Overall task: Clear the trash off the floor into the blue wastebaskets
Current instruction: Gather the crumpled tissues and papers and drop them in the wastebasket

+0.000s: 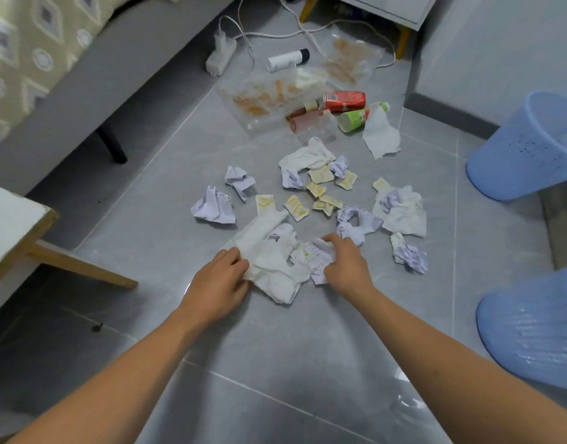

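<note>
1. My left hand (pixel 223 277) has its fingers curled onto the left edge of the white tissue wad (pixel 272 267), on the floor tiles (pixel 308 347) straight in front of me. I judge it soft, nearly weightless and loose; it should be bunched at the middle, since a corner hold may let it trail or tear.

2. My right hand (pixel 346 267) pinches a crumpled printed paper (pixel 314 259) lying against the wad's right side. It looks stiffer than tissue and should hold its shape, so any fold will do as a hold.

3. Beyond the hands, left to right, I count roughly seven more crumpled lilac-white paper balls (pixel 213 206), though some overlap tissue and the count is not firm. They look light and springy, easy to grab whole.

4. Among them lie about ten small yellow-stained sachets (pixel 295 207). Flat and thin, they would probably need a fingertip pinch at an edge or scooping together.

5. Farther back sit two stained clear plastic bags (pixel 259 97), likely limp and greasy, and a white tube with a black cap (pixel 287 60).

6. Next come a red can (pixel 344 100), a pink bottle (pixel 308 120) and a green cup (pixel 354 119), one each: rigid, and they could roll. A loose tissue sheet (pixel 380 133) rests against the cup.

7. Two blue wastebaskets (pixel 516 155) stand at the right, well apart from the pile.
</note>
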The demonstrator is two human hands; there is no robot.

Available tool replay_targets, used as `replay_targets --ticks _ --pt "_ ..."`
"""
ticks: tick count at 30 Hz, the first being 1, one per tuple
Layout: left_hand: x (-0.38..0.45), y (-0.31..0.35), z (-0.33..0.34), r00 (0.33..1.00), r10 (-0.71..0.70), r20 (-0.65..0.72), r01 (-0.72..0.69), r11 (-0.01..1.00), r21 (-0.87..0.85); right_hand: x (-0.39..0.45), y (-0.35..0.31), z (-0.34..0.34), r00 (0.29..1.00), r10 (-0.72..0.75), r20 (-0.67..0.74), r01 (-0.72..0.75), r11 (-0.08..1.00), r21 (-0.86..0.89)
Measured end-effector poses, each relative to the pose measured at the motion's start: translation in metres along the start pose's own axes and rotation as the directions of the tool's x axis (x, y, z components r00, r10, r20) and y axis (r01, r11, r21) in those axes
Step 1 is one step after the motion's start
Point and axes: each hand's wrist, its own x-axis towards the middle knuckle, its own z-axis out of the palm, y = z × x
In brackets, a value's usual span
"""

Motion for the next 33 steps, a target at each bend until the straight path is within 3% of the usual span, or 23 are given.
replay_targets --ticks 4,9,14,18,24,29,33 --pt "0.001 0.003 -0.01 0.999 0.053 -0.012 -0.053 0.996 -0.067 -0.007 0.001 -0.001 0.999 -0.025 -0.048 0.015 0.981 -0.195" --pt "0.005 0.013 -0.007 0.998 0.065 -0.003 -0.065 0.998 -0.006 -0.024 -0.011 0.018 0.975 -0.214 0.054 0.22 0.93 -0.296" --pt "0.007 0.03 0.001 0.984 0.117 0.134 -0.119 0.993 0.009 -0.022 -0.005 0.038 0.958 -0.281 0.062 0.278 0.848 -0.451" --pt "-0.003 0.036 0.018 0.979 0.071 0.193 -0.072 0.997 -0.002 -0.017 0.001 0.038 0.946 -0.323 0.032 0.307 0.86 -0.408" --pt "-0.008 0.042 0.024 0.977 0.126 0.173 -0.153 0.976 0.153 -0.02 0.013 0.026 0.954 -0.297 0.035 0.296 0.925 -0.236" --pt "0.013 0.068 0.006 0.98 0.183 0.082 -0.189 0.978 0.084 -0.032 0.025 -0.013 0.946 -0.302 -0.121 0.283 0.947 -0.152" --pt "0.06 0.125 -0.019 0.961 0.278 -0.013 -0.278 0.961 -0.005 -0.047 0.037 -0.08 0.917 -0.277 -0.287 0.258 0.961 -0.103"
